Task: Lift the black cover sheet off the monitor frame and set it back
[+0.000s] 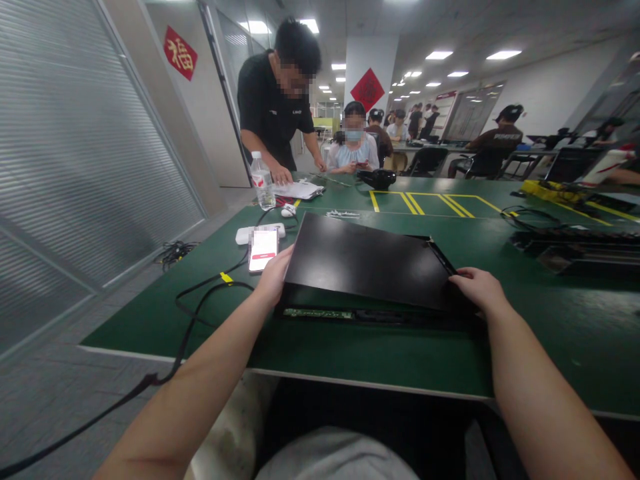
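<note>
A flat, glossy black screen panel (pixel 365 260) lies tilted over a shallow black frame (pixel 415 320) on the green table. My left hand (pixel 276 275) grips the panel's left edge, its fingers partly hidden behind it. On the opposite side, my right hand (pixel 479 288) is closed at the right edge, where panel and frame sit close together; its lower fingers are hard to see. Along the near side, a gap between the two shows a narrow green circuit board (pixel 317 313). Next to my left hand lies a phone (pixel 263 250) with a lit screen.
Beyond the phone are a white power strip (pixel 245 235), a water bottle (pixel 263 181) and papers (pixel 300 190). A black cable (pixel 193 313) runs off the table's left side. Black metal parts (pixel 575 250) lie at right. A person (pixel 273 100) leans over the far edge; another sits nearby.
</note>
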Tool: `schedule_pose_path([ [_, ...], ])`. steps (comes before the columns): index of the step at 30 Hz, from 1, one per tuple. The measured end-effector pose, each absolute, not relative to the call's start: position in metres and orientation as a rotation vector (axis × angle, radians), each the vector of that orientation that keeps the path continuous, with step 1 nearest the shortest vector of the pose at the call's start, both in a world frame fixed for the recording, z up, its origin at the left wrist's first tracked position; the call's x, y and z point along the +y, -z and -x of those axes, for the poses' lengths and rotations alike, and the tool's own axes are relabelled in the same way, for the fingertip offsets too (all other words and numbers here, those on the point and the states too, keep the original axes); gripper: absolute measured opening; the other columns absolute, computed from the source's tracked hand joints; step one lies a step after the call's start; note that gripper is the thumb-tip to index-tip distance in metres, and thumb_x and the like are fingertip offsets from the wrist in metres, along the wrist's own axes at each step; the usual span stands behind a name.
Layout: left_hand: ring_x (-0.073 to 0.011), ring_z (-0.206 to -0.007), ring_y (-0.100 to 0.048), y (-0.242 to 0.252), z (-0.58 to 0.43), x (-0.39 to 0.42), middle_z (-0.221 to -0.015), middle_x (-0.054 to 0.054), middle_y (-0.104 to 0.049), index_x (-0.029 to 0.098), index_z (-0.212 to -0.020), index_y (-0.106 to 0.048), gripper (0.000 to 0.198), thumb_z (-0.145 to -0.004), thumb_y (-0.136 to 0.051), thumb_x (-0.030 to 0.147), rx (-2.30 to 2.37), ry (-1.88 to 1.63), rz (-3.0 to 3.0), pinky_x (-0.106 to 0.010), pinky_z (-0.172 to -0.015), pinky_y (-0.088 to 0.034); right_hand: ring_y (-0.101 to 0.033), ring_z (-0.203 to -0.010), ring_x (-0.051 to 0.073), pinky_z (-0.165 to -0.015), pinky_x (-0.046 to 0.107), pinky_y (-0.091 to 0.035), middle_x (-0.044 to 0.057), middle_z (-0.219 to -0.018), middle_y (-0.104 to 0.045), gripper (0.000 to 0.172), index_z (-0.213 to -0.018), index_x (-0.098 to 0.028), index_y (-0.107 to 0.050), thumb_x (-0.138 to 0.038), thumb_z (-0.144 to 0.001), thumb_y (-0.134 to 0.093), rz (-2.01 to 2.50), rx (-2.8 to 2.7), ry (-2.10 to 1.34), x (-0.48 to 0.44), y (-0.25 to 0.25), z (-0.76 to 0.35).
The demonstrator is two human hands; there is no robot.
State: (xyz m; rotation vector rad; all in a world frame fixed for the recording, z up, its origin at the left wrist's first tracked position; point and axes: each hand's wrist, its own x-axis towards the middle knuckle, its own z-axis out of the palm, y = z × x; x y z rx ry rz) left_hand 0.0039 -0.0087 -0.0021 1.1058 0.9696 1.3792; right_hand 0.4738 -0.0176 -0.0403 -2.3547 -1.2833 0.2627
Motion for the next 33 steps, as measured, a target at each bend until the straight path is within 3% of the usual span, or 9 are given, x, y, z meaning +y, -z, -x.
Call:
schedule_pose_path([
  [4, -0.0392, -0.135, -0.066, -0.001, -0.005, -0.01, -0.124, -0.01, -0.083, 0.018, -0.119, -0.086, 0.052, -0.072, -0.087, 0.04, 0.97, -1.412, -1.1, -0.043, -0.107, -0.057, -0.076, -0.106, 0.035, -0.091, 0.041, -0.061, 0.013, -0.111, -0.081, 0.035, -0.113, -0.022, -0.083, -0.039, -0.084, -0.072, 2.337, -1.269, -0.259, -0.018, 0.041, -0.473],
  [10, -0.0392, -0.123, -0.073, 0.0, -0.007, -0.007, -0.108, -0.011, -0.085, 0.014, -0.114, -0.085, 0.05, -0.074, -0.081, 0.043, 0.9, -1.387, -0.969, -0.044, -0.1, -0.061, -0.076, -0.106, 0.035, -0.092, 0.042, -0.06, 0.015, -0.114, -0.081, 0.036, -0.115, -0.02, -0.082, -0.038, -0.085, -0.072, 2.343, -1.264, -0.282, -0.02, 0.036, -0.468],
  [14, -0.0408, -0.125, -0.073, 0.0, -0.003, -0.01, -0.11, -0.012, -0.085, 0.014, -0.115, -0.084, 0.06, -0.067, -0.09, 0.049, 0.924, -1.406, -1.023, -0.045, -0.105, -0.058, -0.075, -0.107, 0.034, -0.091, 0.041, -0.059, 0.016, -0.116, -0.079, 0.037, -0.117, -0.019, -0.081, -0.039, -0.088, -0.07, 2.36, -1.271, -0.318, -0.021, 0.036, -0.467],
  [21, -0.0396, -0.118, -0.076, 0.0, -0.001, -0.015, -0.109, -0.013, -0.085, 0.012, -0.115, -0.085, 0.058, -0.064, -0.091, 0.038, 0.906, -1.396, -1.058, -0.042, -0.1, -0.059, -0.075, -0.088, 0.029, -0.083, 0.04, -0.059, 0.011, -0.103, -0.078, 0.063, -0.147, -0.02, -0.067, -0.042, -0.088, -0.07, 2.291, -1.266, -0.311, -0.016, 0.046, -0.477],
  [27, -0.0406, -0.115, -0.077, -0.005, -0.007, -0.018, -0.103, -0.013, -0.086, 0.012, -0.11, -0.085, 0.056, -0.061, -0.09, 0.038, 0.889, -1.434, -1.04, -0.044, -0.096, -0.061, -0.073, -0.083, 0.028, -0.078, 0.039, -0.058, 0.009, -0.097, -0.078, 0.048, -0.131, -0.022, -0.078, -0.041, -0.089, -0.067, 2.294, -1.234, -0.341, -0.016, 0.043, -0.475],
  [33, -0.0395, -0.111, -0.078, -0.006, -0.007, -0.02, -0.102, -0.012, -0.086, 0.013, -0.109, -0.086, 0.053, -0.062, -0.089, 0.037, 0.874, -1.437, -1.058, -0.043, -0.091, -0.061, -0.073, -0.086, 0.029, -0.078, 0.041, -0.058, 0.011, -0.101, -0.08, 0.045, -0.126, -0.022, -0.081, -0.042, -0.088, -0.067, 2.264, -1.227, -0.31, -0.015, 0.045, -0.476],
])
